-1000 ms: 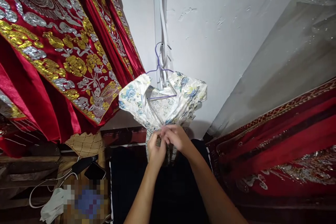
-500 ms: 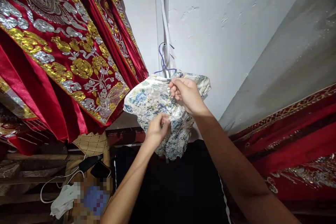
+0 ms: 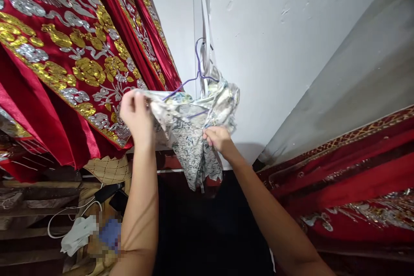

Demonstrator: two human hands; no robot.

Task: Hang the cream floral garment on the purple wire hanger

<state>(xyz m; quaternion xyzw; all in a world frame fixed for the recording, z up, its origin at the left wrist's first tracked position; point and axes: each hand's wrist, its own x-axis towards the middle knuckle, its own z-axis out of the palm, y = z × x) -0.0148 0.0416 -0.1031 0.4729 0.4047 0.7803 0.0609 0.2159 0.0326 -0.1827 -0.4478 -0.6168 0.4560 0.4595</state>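
Near left clutter: I see a white cloth [image 3: 76,235] and a white cable [image 3: 66,219] lying on a wooden shelf [image 3: 19,209], with a dark phone-like slab [image 3: 108,192] just beside them; part of this corner is blurred out and I cannot read it.
Containers: I can make out none for certain. A woven, lattice-patterned thing [image 3: 108,169] sits under the red drape; whether it is a basket, or holds anything, I cannot tell.
Right hand [image 3: 217,138]: mine, pressed together, pinching a fold at the garment's middle, low on its right.
Left hand [image 3: 137,114]: raised to the left, fingers closed on the garment's left edge and drawing it out sideways.
Floral garment [image 3: 189,138]: hangs between my hands, far centre, in front of the white wall [image 3: 274,51]; it is bunched, with the paler side showing.
Handling: I judge it light, soft and limp, likely a bit slick; it should follow any tug and slide off the wire easily. Hems or shoulder seams look the best grip.
Purple hanger [image 3: 194,79]: thin wire inside the garment, hooked far up on white cords [image 3: 204,17]; it tilts down to the left.
Red embroidered drapes [image 3: 64,60]: far left, touching my left hand's side.
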